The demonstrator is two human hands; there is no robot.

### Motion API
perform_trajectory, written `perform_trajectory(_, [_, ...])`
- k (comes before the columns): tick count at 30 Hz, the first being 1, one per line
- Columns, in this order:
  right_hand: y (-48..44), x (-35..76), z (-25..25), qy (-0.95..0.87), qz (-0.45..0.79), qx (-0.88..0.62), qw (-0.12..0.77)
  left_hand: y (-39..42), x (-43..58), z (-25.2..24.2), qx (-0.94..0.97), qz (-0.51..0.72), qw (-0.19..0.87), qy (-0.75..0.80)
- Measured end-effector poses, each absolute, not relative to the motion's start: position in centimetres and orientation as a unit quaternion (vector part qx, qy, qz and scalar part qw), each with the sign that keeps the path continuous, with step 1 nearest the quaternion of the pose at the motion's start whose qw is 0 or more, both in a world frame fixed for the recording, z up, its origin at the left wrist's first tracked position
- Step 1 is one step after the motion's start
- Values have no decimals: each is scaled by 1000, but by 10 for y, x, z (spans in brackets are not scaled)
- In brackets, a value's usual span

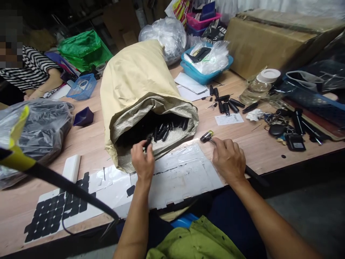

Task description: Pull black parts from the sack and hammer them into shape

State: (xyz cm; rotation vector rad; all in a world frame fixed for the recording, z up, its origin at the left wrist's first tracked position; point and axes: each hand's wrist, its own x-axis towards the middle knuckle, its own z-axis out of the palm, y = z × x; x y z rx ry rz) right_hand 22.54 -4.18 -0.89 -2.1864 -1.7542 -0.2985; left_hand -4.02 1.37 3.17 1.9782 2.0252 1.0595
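Observation:
My left hand (142, 160) is at the mouth of a large cream woven sack (137, 68), which lies on its side. Its thumb and fingers pinch a small black cylindrical part (148, 141). More black cylindrical parts (163, 131) lie inside the sack's opening; its deeper inside is dark. Closed around a small hammer, my right hand (229, 160) rests to the right of the white sheet (185, 176). The hammer head (207, 136) has a shiny metal body and a yellowish end. Its black handle (256, 175) sticks out behind my hand.
Several black parts (226, 104) lie near a glass jar (258, 86). Keys (277, 129), a cardboard box (269, 39) and a blue basket (205, 73) stand right and behind. Plastic-wrapped goods (40, 126) and a black-yellow bar (67, 183) are at left. A person's arm (54, 79) is beyond.

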Motion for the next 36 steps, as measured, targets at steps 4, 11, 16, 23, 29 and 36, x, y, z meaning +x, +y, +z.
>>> perform_trajectory(4, [-43, 227, -5, -615, -95, -768, 151, -20, -16, 28, 789, 291, 148, 520])
perform_trajectory(11, [-43, 235, 1, -618, -75, -768, 149, -20, 3, 7, 796, 217, 222, 520])
perform_trajectory(16, [-42, 237, -3, -618, -70, -767, 158, -17, 0, 8, 781, 229, 230, 533])
perform_trajectory(23, [-37, 242, -1, -615, -42, -767, 178, -14, 2, 4, 763, 249, 233, 550])
perform_trajectory(29, [-50, 223, 19, -626, 32, -726, 283, -11, 4, -1, 759, 258, 239, 548])
perform_trajectory(36, [-75, 177, 30, -661, 141, -627, 388, -9, 7, -5, 763, 269, 230, 540])
